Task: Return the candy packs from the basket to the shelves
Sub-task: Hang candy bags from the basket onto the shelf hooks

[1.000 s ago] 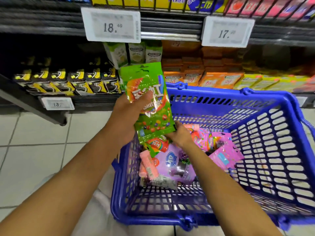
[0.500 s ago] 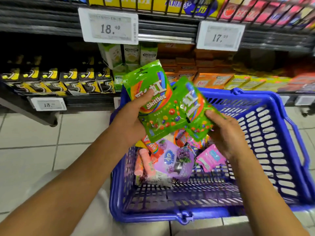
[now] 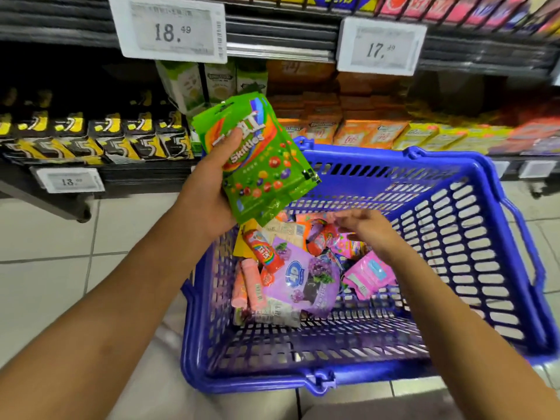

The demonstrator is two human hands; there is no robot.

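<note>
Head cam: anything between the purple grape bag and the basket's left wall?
Yes. In the head view, two pink candy tubes lie side by side between the purple grape bag and the blue basket's left wall.

Three white price tags read 18.49 (image 3: 169, 28), 17.49 (image 3: 380, 47) and 13 (image 3: 69, 180). Pale floor tiles (image 3: 45, 268) lay below the black-and-yellow boxes (image 3: 91, 137).

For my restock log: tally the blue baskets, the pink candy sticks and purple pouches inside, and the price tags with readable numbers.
blue basket: 1
pink candy sticks: 2
purple pouch: 1
readable price tags: 3
Total: 7
</note>
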